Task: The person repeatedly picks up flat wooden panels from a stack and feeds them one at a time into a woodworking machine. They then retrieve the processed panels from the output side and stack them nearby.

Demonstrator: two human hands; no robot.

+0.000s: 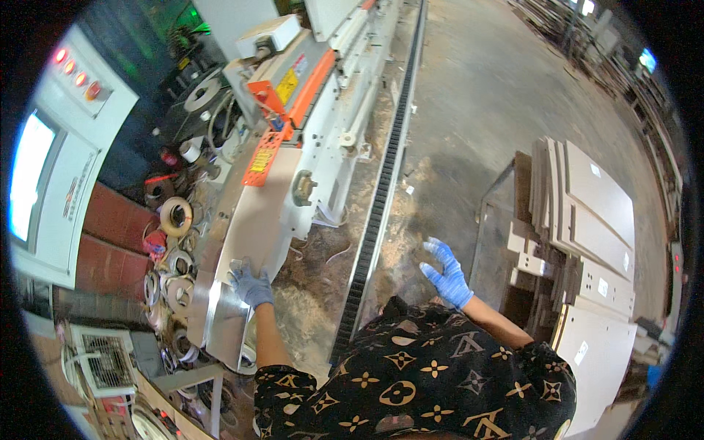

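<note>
Left fingers (pixel 237 273) on one pale board (pixel 257 214)

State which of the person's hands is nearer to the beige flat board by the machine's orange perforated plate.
Left. The blue-gloved left hand rests at the near end of the board; the blue-gloved right hand is open in the air, to the board's right.

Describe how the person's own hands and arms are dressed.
The left hand wears a greyish-blue glove; the right hand wears a brighter blue one streaked with white. The loose black sleeves carry pale, flower-like motifs and stop well short of the gloves.
</note>
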